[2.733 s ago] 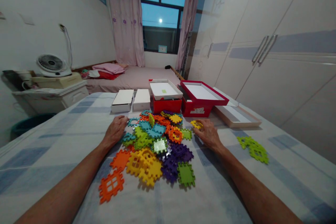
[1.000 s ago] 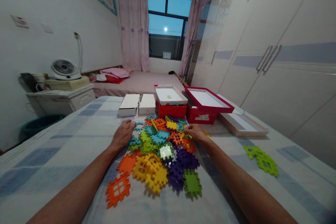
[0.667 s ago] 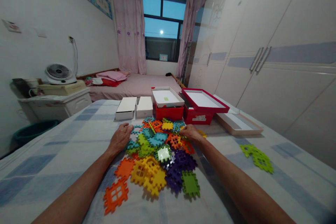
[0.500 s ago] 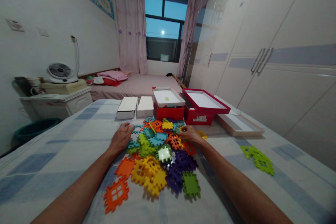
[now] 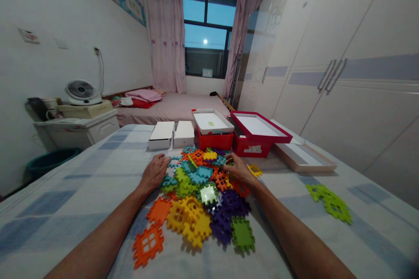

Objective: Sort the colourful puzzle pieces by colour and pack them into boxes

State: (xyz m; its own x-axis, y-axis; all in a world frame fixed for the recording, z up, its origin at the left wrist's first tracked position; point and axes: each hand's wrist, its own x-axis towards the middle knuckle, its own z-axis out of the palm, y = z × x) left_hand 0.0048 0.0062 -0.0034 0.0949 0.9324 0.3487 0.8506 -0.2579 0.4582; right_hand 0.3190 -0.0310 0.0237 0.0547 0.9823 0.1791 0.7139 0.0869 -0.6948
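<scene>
A heap of interlocking plastic building pieces lies in front of me, with light blue pieces (image 5: pixel 200 175), yellow pieces (image 5: pixel 190 220), purple pieces (image 5: pixel 225 218) and lime green pieces (image 5: pixel 183 183) overlapping. My left hand (image 5: pixel 156 170) rests at the heap's left edge, fingers stretched forward beside a pale blue piece (image 5: pixel 174 162). On the far right side of the heap, my right hand (image 5: pixel 238 168) has its thumb and fingers curled around a yellow piece (image 5: pixel 230 162), mostly hidden by the fingers. Nearest me lie an orange window piece (image 5: pixel 149 244) and a green square piece (image 5: pixel 242 233).
Behind the heap stand two white boxes (image 5: pixel 161 135), a red box (image 5: pixel 214 141) with a white lid, and a crimson box (image 5: pixel 250 146) with its lid tilted on top. A shallow tray (image 5: pixel 307 168) sits farther right. Joined lime pieces (image 5: pixel 330 202) lie apart on the cloth.
The view has shifted slightly, so everything sits a little farther right. Both hands stay at the sides of the heap, with the right fingers slightly more raised and curled.
</scene>
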